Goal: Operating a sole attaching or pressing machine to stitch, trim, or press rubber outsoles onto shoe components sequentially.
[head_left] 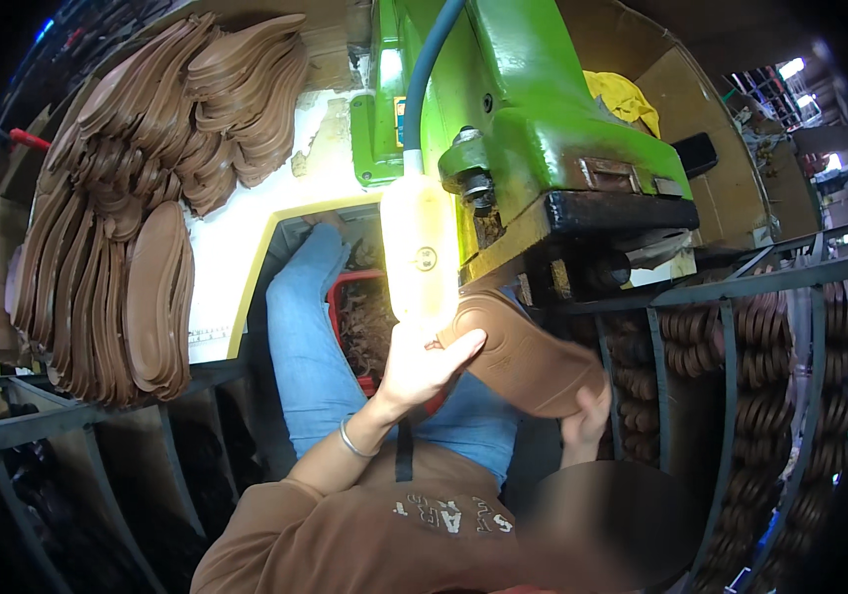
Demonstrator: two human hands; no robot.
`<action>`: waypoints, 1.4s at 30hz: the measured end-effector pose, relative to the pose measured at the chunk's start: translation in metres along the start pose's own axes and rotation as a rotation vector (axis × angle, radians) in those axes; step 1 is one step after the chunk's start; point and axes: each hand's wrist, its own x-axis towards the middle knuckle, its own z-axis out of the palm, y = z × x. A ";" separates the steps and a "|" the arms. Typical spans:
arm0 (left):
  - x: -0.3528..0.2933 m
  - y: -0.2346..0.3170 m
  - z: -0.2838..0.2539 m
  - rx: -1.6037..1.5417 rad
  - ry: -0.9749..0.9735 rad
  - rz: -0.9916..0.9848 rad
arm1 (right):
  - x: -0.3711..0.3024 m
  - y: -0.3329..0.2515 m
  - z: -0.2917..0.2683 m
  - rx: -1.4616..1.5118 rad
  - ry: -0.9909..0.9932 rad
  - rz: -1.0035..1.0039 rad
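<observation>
Holding a brown shoe insole (528, 358) with both hands, you have its rounded end tucked right under the lower edge of the green machine (533, 119), just beside the translucent yellowish guard (422, 252). Your left hand (424, 361) grips the near end, thumb pressed across the top face, fingers curled beneath; a silver bangle (352, 441) sits on that wrist. Your right hand (587, 421) closes on the far, lower edge of the insole from below — fingers mostly hidden, so the grip looks like a pinch but cannot be told for sure. The insole tilts, high at the machine and low toward your right.

Room is tight: the machine's black head (622, 213) overhangs directly above, and the metal rack frame (731, 287) runs just right of your right hand, its shelves packed with stacked insoles (770, 337). Below the work, your blue-jeaned legs (310, 337) fill the gap, with a red bin of scraps (359, 317) between knee and machine. To the left, a white tabletop with a yellow edge (246, 287) carries big fanned piles of brown insoles (147, 198), well apart from your hands. The only open space is the narrow slot over your lap.
</observation>
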 end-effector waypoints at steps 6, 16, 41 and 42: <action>0.001 0.003 -0.011 0.134 0.037 0.082 | 0.095 -0.045 0.046 -0.053 -0.167 -0.089; -0.009 0.044 -0.073 0.124 0.022 0.158 | 0.104 0.007 0.101 0.115 -0.244 -0.004; -0.020 0.048 -0.106 0.244 0.206 0.267 | 0.064 0.031 0.140 0.094 -0.158 -0.199; -0.021 0.045 -0.112 0.196 0.223 0.261 | 0.061 0.037 0.141 0.087 -0.129 -0.169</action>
